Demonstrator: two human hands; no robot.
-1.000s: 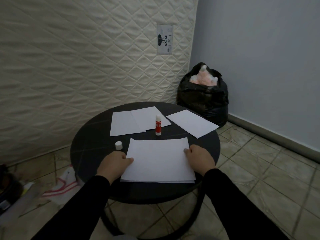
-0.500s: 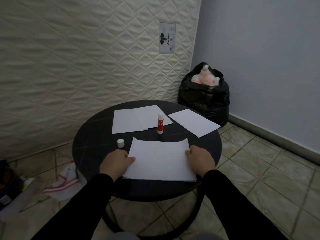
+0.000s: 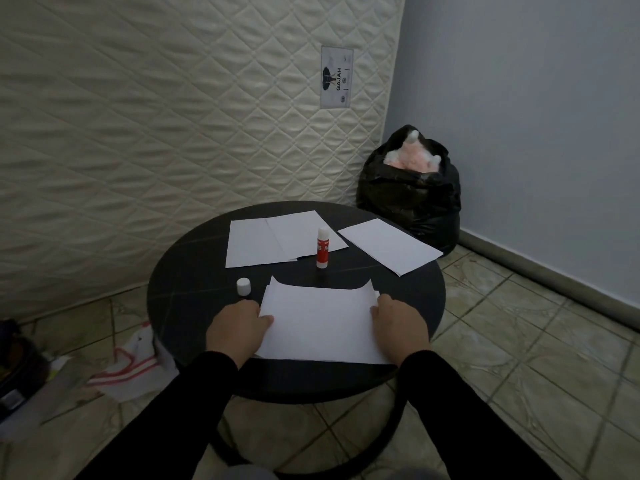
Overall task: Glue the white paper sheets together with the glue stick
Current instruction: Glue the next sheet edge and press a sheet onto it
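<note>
A stack of white paper sheets (image 3: pixel 320 323) lies at the near side of the round black table (image 3: pixel 194 285). My left hand (image 3: pixel 237 327) grips its left edge and my right hand (image 3: pixel 398 325) grips its right edge; the far edge bows up between the raised corners. The red and white glue stick (image 3: pixel 322 248) stands upright and uncapped just beyond the stack. Its white cap (image 3: pixel 243 286) sits to the left of the stack. Two overlapping white sheets (image 3: pixel 273 242) lie at the back of the table, and another sheet (image 3: pixel 389 245) lies at the back right.
A quilted mattress (image 3: pixel 173 116) leans against the wall behind the table. A black bag (image 3: pixel 412 195) with pink stuffing stands in the corner. A white and red plastic bag (image 3: pixel 131 362) lies on the tiled floor at the left, beside dark items at the frame's left edge.
Both hands have pushed inward on the near stack, so its far edge now curves up. The view has tilted slightly, moving the table lower in the frame.
</note>
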